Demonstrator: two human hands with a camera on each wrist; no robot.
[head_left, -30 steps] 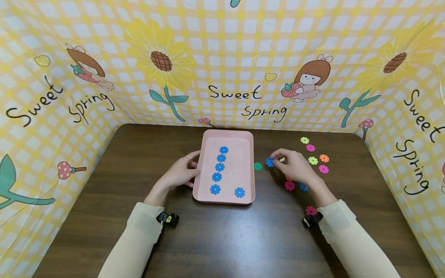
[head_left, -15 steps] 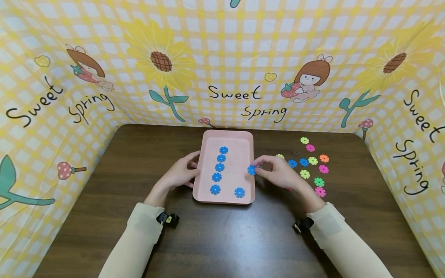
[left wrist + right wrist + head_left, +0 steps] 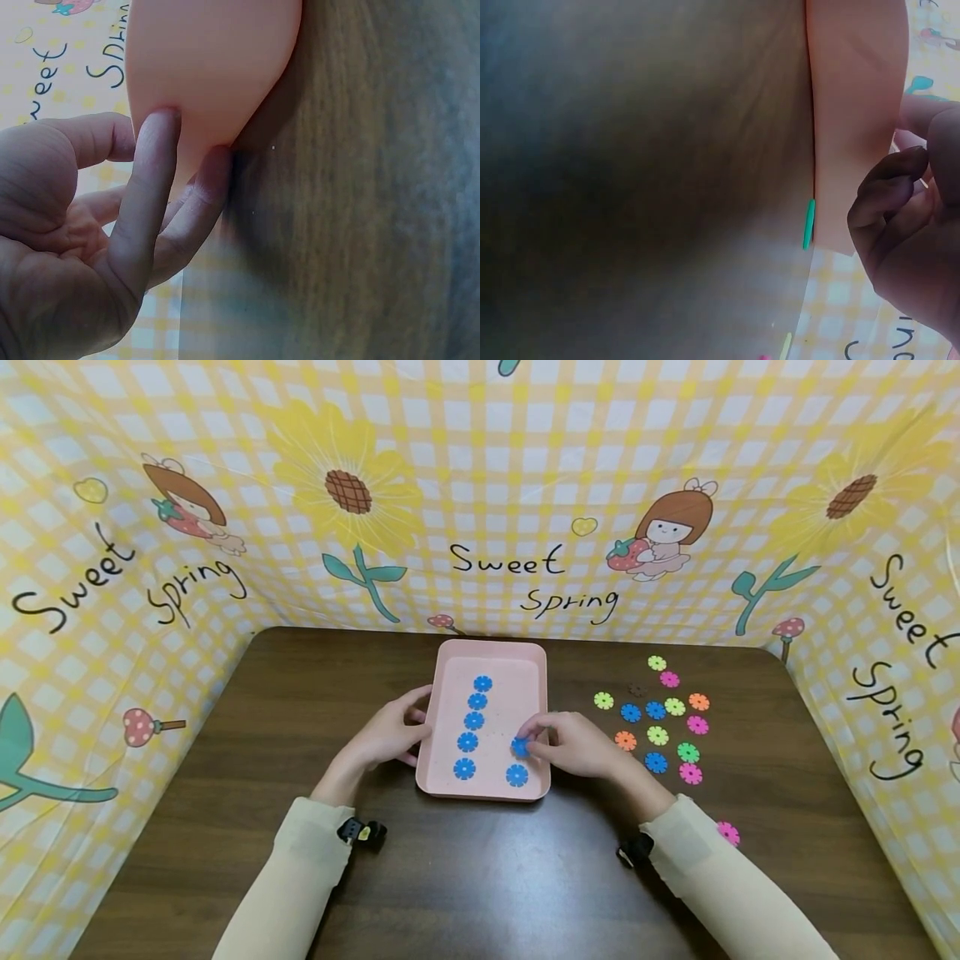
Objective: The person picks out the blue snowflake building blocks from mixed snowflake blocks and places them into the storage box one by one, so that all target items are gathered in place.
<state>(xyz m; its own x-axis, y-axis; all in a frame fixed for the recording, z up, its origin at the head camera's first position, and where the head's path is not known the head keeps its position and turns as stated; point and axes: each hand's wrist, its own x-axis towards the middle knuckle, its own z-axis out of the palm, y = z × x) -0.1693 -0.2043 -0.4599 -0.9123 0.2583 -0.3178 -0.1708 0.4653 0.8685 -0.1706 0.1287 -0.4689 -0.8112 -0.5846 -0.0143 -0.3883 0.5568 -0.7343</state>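
My left hand (image 3: 388,732) holds the left side of a pink tray (image 3: 536,681). In the left wrist view, its fingertips (image 3: 217,161) rest against the tray's outer wall. Thumb and finger of my right hand (image 3: 573,743) pinch a blue notched plastic disc (image 3: 520,747) low inside the tray, near its right wall. Whether that disc touches the tray floor, I cannot tell. Another blue disc (image 3: 517,775) lies just nearer to me. Along the tray's left half runs a column of several blue discs (image 3: 474,721). The tray wall hides the held disc from the right wrist view.
Several loose discs lie on the brown table to the tray's right, among them blue (image 3: 656,762), orange (image 3: 625,741) and yellow (image 3: 603,701) ones. A pink disc (image 3: 727,833) lies by my right sleeve. A green disc (image 3: 808,223) sits beside the tray wall.
My right hand has carried the blue disc leftward from the table over the tray's right rim and down inside. My left hand has kept its place on the tray.
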